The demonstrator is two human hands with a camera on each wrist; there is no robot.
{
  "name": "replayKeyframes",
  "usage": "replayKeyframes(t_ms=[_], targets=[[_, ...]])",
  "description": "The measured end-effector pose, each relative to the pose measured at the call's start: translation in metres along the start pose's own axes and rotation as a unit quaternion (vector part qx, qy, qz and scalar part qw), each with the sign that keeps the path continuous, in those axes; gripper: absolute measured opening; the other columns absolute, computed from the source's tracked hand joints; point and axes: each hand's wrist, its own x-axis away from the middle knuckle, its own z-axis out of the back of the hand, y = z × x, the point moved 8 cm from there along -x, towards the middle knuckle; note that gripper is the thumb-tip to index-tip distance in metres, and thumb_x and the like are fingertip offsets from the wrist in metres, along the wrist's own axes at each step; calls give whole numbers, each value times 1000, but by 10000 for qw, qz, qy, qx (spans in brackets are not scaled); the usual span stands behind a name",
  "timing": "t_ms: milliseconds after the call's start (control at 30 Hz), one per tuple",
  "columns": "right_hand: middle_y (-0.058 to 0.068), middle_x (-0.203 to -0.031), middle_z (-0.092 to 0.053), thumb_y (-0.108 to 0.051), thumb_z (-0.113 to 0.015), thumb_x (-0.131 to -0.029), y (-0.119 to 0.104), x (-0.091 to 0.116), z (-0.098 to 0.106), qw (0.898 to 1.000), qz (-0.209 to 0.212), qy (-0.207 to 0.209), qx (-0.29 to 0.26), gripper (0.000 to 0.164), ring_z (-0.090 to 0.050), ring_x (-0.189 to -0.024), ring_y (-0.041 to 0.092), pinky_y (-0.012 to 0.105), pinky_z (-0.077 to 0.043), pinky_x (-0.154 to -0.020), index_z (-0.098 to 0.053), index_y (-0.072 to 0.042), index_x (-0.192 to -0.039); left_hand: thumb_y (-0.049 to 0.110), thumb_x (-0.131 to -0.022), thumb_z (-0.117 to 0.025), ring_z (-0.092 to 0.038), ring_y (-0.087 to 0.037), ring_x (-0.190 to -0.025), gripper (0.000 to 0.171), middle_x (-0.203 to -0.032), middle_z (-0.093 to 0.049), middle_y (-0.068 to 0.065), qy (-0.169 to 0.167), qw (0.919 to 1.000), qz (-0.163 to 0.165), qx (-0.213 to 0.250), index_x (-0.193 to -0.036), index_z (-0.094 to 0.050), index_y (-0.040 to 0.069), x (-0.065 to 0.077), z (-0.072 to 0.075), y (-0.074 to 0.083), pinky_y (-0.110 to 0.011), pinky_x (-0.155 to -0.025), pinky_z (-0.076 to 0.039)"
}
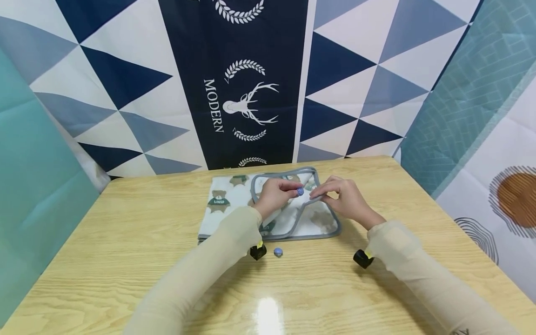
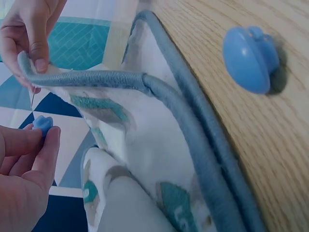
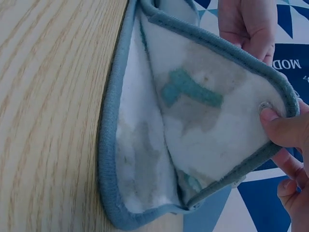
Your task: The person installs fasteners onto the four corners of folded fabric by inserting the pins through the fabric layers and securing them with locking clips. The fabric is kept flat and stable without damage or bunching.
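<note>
A white blanket (image 1: pixel 320 218) with bear prints and grey-blue piping lies partly folded on the table. My left hand (image 1: pixel 273 196) pinches a small blue knob-shaped cap (image 2: pixel 43 123) between thumb and fingers, just above the cloth. Facing it, my right hand (image 1: pixel 345 197) pinches the blanket's lifted corner. Under the right thumb, in the right wrist view, sits a small clear round disc (image 3: pixel 265 105) against the cloth. A thin pin (image 2: pixel 33 100) points from that corner toward the cap; the cap is apart from it.
A second blue fastener (image 1: pixel 278 251), mushroom-shaped, lies on the wooden table (image 1: pixel 138 232) just in front of the blanket. Behind the table hangs a patterned curtain (image 1: pixel 247 107), with more cloth at both sides. Black wrist cameras (image 1: pixel 258 252) hang below the sleeves.
</note>
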Motion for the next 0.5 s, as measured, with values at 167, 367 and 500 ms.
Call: replayKeyframes(t_ms=[167, 367, 500], targets=[[-2, -80, -76, 10, -76, -72, 0, -1, -1, 10000, -60, -18, -56, 27, -60, -76, 6, 16, -47, -66, -79, -16, -81, 10, -89, -67, -68, -13, -106, 21, -112, -73, -3, -105, 9998, 105, 137, -108, -74, 16, 0, -4, 1, -22, -85, -55], [-1, -80, -76, 9, -75, -73, 1, -1, -1, 9999, -124, -7, -20, 26, -60, -75, 6, 27, -50, -62, -79, -15, -81, 8, -90, -66, -70, -14, -100, 21, -112, -73, -5, -216, 9984, 147, 500, -108, -74, 13, 1, -8, 1, -23, -85, -56], [-1, -81, -77, 8, -76, -74, 3, -1, -1, 9997, -233, -30, -14, 25, -60, -74, 6, 33, -49, -61, -79, -16, -81, 6, -90, -65, -71, -15, -100, 22, -114, -73, -6, -232, 9966, 214, 756, -109, -74, 12, 1, -9, 0, -26, -88, -57]])
